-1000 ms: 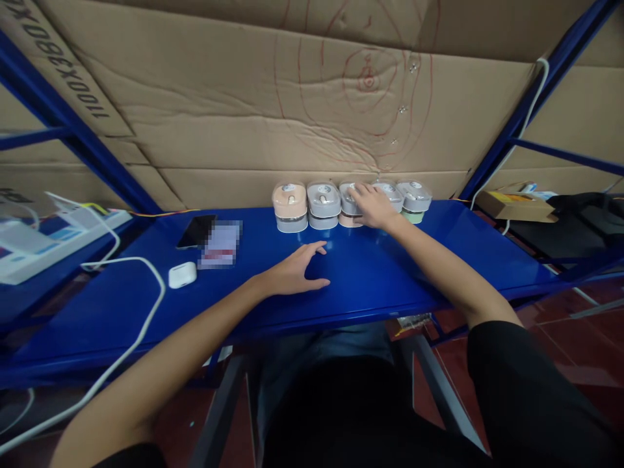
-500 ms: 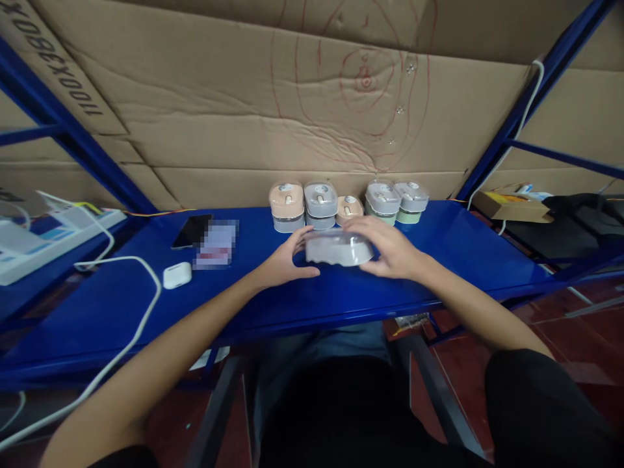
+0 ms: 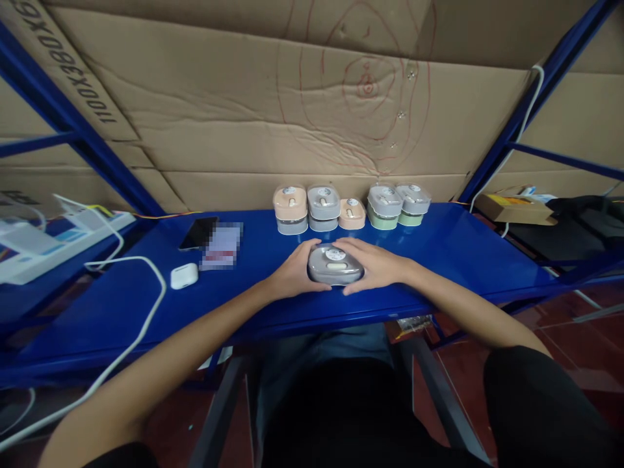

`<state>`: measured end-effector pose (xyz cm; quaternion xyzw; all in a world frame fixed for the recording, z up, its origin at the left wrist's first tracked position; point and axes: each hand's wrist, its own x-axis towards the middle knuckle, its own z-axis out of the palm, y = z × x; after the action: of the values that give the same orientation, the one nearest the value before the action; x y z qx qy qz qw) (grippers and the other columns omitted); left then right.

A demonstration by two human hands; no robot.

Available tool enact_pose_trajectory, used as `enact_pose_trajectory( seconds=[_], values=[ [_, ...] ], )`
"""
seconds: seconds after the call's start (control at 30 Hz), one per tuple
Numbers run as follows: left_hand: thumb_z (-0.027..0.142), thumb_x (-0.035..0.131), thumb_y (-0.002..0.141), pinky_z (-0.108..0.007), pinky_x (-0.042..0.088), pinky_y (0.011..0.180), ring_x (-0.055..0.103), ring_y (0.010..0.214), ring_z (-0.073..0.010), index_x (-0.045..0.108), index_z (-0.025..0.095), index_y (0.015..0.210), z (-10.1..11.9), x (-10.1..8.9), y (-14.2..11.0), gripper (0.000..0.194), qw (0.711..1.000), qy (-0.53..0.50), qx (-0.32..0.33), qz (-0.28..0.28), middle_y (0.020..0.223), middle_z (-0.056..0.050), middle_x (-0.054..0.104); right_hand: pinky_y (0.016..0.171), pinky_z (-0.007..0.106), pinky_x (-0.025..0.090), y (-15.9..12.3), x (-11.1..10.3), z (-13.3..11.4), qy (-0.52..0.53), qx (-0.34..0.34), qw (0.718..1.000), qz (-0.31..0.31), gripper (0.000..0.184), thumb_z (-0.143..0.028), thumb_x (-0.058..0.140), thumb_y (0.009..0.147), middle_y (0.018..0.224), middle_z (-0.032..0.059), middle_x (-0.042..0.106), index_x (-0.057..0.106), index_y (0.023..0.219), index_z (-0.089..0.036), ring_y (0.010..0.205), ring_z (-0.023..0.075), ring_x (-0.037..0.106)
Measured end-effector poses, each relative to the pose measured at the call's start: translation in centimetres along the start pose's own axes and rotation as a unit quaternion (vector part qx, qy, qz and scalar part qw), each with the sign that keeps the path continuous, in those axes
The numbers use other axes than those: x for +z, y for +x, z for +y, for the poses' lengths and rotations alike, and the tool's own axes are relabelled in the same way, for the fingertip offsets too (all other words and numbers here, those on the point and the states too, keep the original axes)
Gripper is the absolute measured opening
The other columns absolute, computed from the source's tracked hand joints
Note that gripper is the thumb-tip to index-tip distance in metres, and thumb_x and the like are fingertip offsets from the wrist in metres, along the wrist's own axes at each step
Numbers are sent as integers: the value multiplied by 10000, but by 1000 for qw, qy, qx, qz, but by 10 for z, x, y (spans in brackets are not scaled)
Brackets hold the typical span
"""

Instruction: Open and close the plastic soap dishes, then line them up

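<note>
One grey box (image 3: 336,265) is out in front and in hand, its top in place; the four two-high stacks (image 3: 291,207) and the single peach box (image 3: 351,216) stand at the back of the blue table (image 3: 453,240), untouched. The left hand (image 3: 294,272) and right hand (image 3: 374,265) grip the grey box from either side, thumbs near, fingers round the far edge; whether it touches the table I cannot tell

At left on the table (image 3: 439,260), a dark phone (image 3: 195,234) lies beside a pixelated card (image 3: 221,246), with a small white case (image 3: 184,276) nearer. Cardboard (image 3: 205,130) bearing red rings (image 3: 368,84) lines the far side; a carton (image 3: 519,211) sits at far right.
</note>
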<state>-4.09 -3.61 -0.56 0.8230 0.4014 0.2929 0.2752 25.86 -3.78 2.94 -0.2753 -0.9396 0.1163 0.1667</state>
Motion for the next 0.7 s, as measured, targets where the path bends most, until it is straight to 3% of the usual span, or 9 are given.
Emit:
enact_pose_trajectory(
  seconds=[0.17,0.3,0.37,0.5,0.6,0.7],
  values=[
    [623,1063,660,-668,434,1345,536,1599,-480,426,247,1688,1,1,-2,1266,1000,4,12,-20,1707,-219,545,1165,625,602,22,12,-5,13,-13,999,39,968,-763,815,934,1508,230,708,553,1670,-192,1366,428,697],
    [611,1033,730,-641,470,1322,622,1522,-437,345,265,1766,0,-4,0,1291,999,-18,29,-18,1628,-177,637,1205,573,591,13,1,25,74,-21,992,96,857,-766,757,985,1570,171,716,592,1646,-246,1415,389,706],
    [602,1000,785,-627,462,1336,624,1515,-422,462,269,1734,0,-5,0,1141,999,9,46,-11,1609,-159,640,1227,605,570,1,-9,46,80,21,987,134,818,-789,713,1009,1589,156,718,620,1625,-259,1432,402,702],
    [587,866,942,-597,462,1352,591,1541,-399,816,307,1429,-2,-3,-3,563,995,61,78,-27,1643,-126,566,1142,655,611,-18,-23,75,73,150,974,150,843,-837,644,1023,1460,177,789,651,1598,-221,1277,418,767],
    [598,801,996,-594,451,1365,570,1559,-396,867,304,1359,-3,-3,-3,472,994,69,88,-17,1665,-120,548,1088,634,638,-19,-23,79,75,195,971,116,901,-855,638,1009,1370,189,819,643,1606,-180,1175,402,793],
    [615,730,1036,-576,478,1344,601,1515,-387,881,262,1307,-8,-10,0,470,992,78,89,34,1621,-130,595,1135,633,618,-16,-21,78,79,190,973,101,895,-847,626,1014,1463,189,784,633,1623,-191,1249,401,778]
  ],
)
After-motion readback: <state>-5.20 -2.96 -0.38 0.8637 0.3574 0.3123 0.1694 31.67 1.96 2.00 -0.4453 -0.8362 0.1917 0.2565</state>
